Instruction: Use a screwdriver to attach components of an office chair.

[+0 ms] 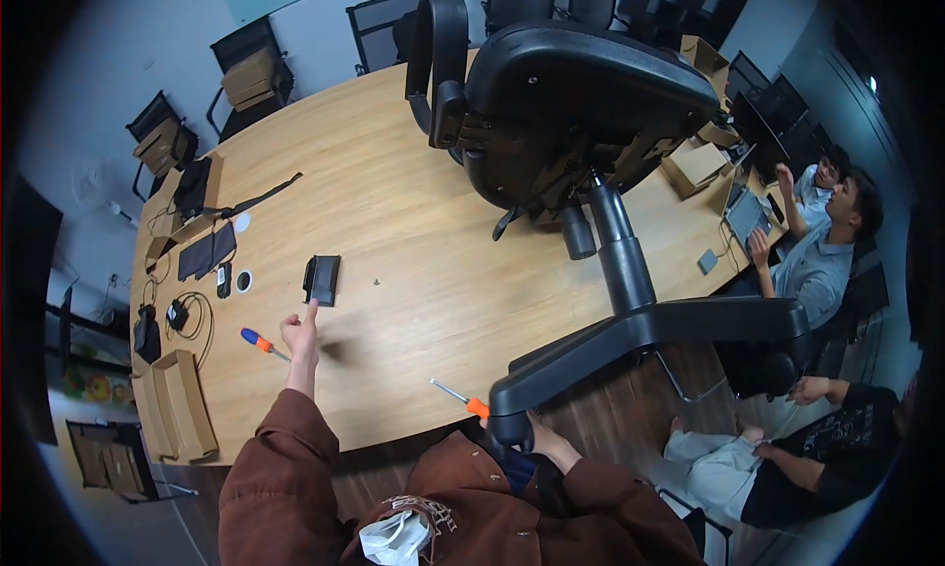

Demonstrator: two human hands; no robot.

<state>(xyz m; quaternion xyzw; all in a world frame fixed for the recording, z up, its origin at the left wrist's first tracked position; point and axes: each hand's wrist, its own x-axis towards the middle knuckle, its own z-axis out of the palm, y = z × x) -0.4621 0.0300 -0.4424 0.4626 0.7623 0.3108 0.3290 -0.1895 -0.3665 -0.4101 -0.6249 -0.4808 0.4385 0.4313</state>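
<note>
A black office chair (591, 84) lies on its side on the wooden table, its underside and gas lift turned toward me. Its five-star base (640, 330) juts over the near table edge. My right hand (553, 446) is partly hidden behind a base leg and caster. An orange-handled screwdriver (477, 407) sticks out past that caster, gripped by this hand, its shaft pointing up-left. My left hand (301, 334) hovers over the table with a finger stretched toward a small black case-like object (323, 280). Beside that hand lies a blue-and-orange screwdriver (258, 340).
A tiny dark piece (376, 282) lies mid-table. At left are an open cardboard box (177, 408), coiled cables (202, 320), a dark cloth pouch (207, 251) and a black strap (266, 194). People sit at right, one near a laptop (748, 217). Chairs holding boxes (251, 77) stand beyond the table.
</note>
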